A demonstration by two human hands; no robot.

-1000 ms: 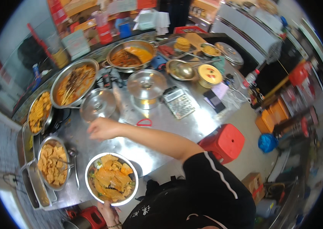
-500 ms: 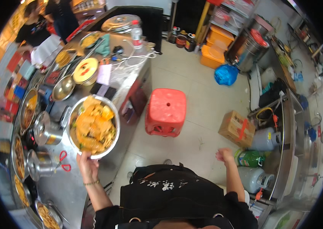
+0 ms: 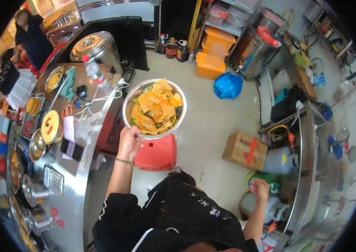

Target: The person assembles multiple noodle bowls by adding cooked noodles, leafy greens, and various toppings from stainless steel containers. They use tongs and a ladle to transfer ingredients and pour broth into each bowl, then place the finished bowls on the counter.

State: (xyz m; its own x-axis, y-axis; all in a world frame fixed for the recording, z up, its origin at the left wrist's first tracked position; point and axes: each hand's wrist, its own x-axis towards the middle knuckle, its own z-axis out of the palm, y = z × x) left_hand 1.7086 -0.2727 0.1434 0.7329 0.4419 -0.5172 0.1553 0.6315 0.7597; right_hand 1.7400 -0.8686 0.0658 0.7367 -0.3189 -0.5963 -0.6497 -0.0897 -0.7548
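My left hand [image 3: 131, 143], a beaded bracelet at its wrist, grips the near rim of a round metal bowl [image 3: 180, 113]. Heaped in the bowl are yellow-orange fried-looking sheets [image 3: 157, 107] with bits of green among them. It is held level in mid-air, to the right of the counter, and partly covers a red plastic stool [image 3: 159, 155] on the floor. My right hand [image 3: 260, 189] hangs at the right with its fingers curled in loosely and nothing seen in them. Below and behind it are a green container and gas cylinders [image 3: 267, 206].
The steel counter [image 3: 75, 185] on the left carries pots, a yellow-topped tub [image 3: 51, 127], a plastic bottle [image 3: 94, 73], cables and red-handled scissors [image 3: 56, 217]. A cardboard box [image 3: 245, 150], a blue bag [image 3: 228, 85] and orange bins stand on the floor. Two people are at the far left.
The bowl in my left hand has moved right, off the counter's side and over the stool. My view and body have shifted forward and right. My right hand stays out at the right.
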